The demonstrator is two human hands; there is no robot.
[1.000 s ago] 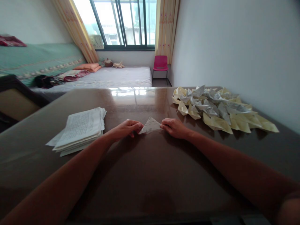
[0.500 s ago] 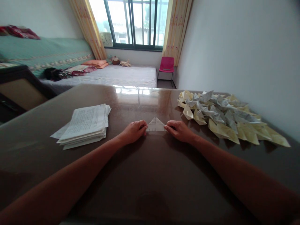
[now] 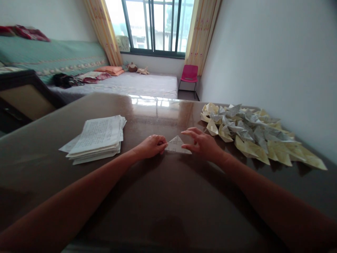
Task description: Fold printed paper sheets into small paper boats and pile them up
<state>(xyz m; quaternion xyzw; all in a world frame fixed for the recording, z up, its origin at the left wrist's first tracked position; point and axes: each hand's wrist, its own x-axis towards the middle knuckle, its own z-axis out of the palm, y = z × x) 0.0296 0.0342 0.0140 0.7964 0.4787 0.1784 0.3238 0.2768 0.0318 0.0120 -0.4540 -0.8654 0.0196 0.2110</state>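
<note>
A small sheet of printed paper folded into a triangle (image 3: 177, 144) is held just over the brown table, its peak pointing away from me. My left hand (image 3: 152, 146) pinches its left corner between thumb and fingers. At the right corner, my right hand (image 3: 201, 143) has its thumb and fingers spread apart, with the thumb close to or touching the paper's edge. Whether that thumb presses on the paper I cannot tell.
A stack of written paper sheets (image 3: 96, 137) lies on the glossy table (image 3: 158, 203) to the left. Several folded paper boats (image 3: 252, 130), yellowish and white, crowd the right side near the wall. Beyond the table are a bed (image 3: 147, 84) and a pink chair (image 3: 189, 73).
My right hand has let go of the paper's right corner and opened its fingers. The folded paper now tilts slightly down to the right. My left hand keeps its pinch.
</note>
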